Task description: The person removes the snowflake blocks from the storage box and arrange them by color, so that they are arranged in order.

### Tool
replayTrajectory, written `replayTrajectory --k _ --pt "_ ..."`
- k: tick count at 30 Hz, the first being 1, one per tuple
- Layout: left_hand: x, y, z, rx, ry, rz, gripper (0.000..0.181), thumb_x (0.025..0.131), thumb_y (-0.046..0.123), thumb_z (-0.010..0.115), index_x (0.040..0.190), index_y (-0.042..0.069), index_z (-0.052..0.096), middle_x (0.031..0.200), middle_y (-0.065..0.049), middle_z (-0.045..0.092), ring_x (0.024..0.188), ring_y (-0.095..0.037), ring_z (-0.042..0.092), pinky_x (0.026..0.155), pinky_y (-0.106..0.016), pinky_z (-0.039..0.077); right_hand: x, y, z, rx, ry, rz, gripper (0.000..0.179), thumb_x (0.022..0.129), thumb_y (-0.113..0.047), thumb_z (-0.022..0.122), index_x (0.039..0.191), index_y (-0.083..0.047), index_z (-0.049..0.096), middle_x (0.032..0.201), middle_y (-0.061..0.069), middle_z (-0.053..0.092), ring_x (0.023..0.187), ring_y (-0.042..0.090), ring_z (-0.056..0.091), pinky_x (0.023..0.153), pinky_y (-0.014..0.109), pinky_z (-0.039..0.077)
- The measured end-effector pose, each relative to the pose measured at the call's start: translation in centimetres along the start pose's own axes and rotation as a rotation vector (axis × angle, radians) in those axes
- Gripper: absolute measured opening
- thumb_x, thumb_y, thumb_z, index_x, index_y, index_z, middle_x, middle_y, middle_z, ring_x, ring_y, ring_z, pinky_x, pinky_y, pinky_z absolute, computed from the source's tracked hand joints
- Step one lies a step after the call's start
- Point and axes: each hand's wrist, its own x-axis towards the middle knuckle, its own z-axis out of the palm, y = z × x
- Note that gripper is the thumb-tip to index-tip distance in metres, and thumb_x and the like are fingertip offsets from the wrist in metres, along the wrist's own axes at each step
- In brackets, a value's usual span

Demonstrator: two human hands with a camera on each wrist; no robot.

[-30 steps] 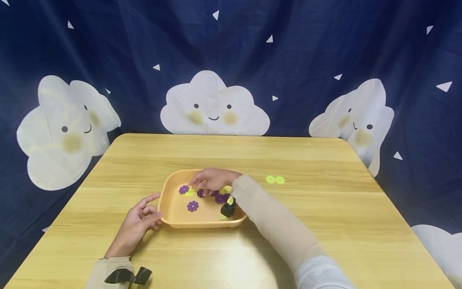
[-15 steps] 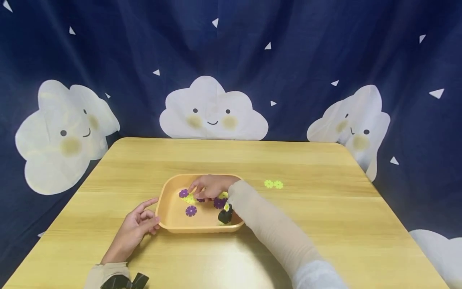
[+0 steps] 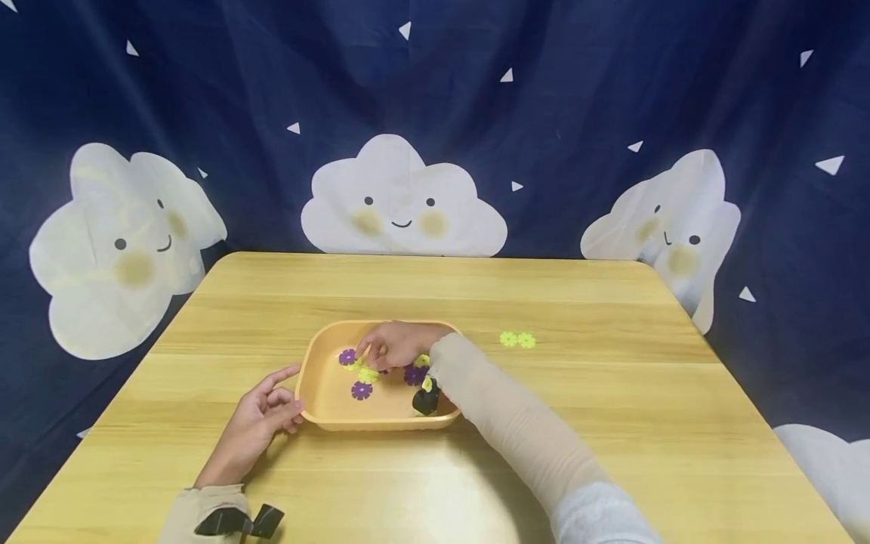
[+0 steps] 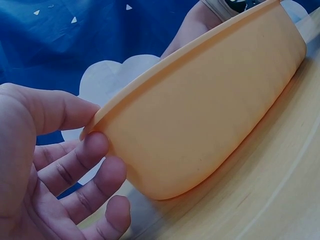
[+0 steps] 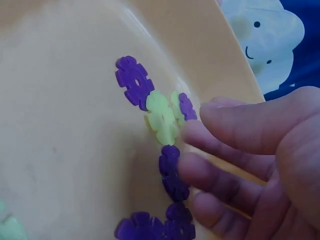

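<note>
At the near left corner of the orange tray [image 3: 319,408], my left hand [image 3: 248,431] pinches the rim. In the left wrist view, the thumb and fingers [image 4: 82,162] meet at the tray's edge. My right hand [image 3: 394,346] reaches down into the tray, fingers loosely bent. Close to its fingertips lie a yellow flower-shaped disc [image 5: 162,119] and a purple flower-shaped disc [image 5: 173,172]; I see nothing between thumb and forefinger. Another purple disc [image 3: 362,390] lies nearer the front, with one more purple disc [image 3: 347,357] at the left. The right hand and sleeve hide part of the tray.
Two joined yellow discs [image 3: 517,340] lie on the wooden table [image 3: 612,393] to the right of the tray. More purple discs [image 3: 414,375] sit in the tray's right part, by the right wrist's black mount [image 3: 426,399]. A dark blue cloud-patterned curtain [image 3: 557,98] hangs behind.
Within the tray, a yellow disc now shows just below the right fingertips, between the purple discs. The right hand has shifted slightly down. The left hand keeps its hold on the tray.
</note>
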Motion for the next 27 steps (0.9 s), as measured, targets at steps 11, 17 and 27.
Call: replayTrajectory --k 11,17,27 --pt "0.0 0.0 0.1 -0.009 -0.004 -0.006 0.059 0.092 -0.004 0.060 0.143 -0.009 0.030 0.082 -0.008 0.062 0.068 -0.017 0.062 0.057 -0.029 0.055 0.0 0.2 0.2 -0.113 0.043 -0.008 0.040 0.083 -0.003 0.075 0.120 -0.012 0.064 0.114 -0.006 0.061 0.108 0.008 0.054 0.091 0.017 0.044" --pt "0.0 0.0 0.1 0.003 0.007 -0.018 0.060 0.092 -0.002 0.061 0.144 -0.008 0.030 0.082 -0.007 0.062 0.068 -0.017 0.061 0.058 -0.029 0.055 0.3 0.2 0.5 -0.202 0.053 -0.008 0.042 0.080 -0.005 0.078 0.119 -0.013 0.066 0.107 -0.008 0.062 0.101 0.006 0.055 0.087 0.016 0.045" --pt "-0.2 0.0 0.0 0.029 0.009 -0.051 0.062 0.092 -0.001 0.061 0.145 -0.006 0.030 0.083 -0.007 0.062 0.070 -0.018 0.061 0.059 -0.030 0.055 0.7 0.0 1.0 -0.298 0.047 0.001 0.033 0.082 -0.006 0.077 0.114 -0.013 0.069 0.092 -0.008 0.060 0.088 0.007 0.054 0.078 0.015 0.045"
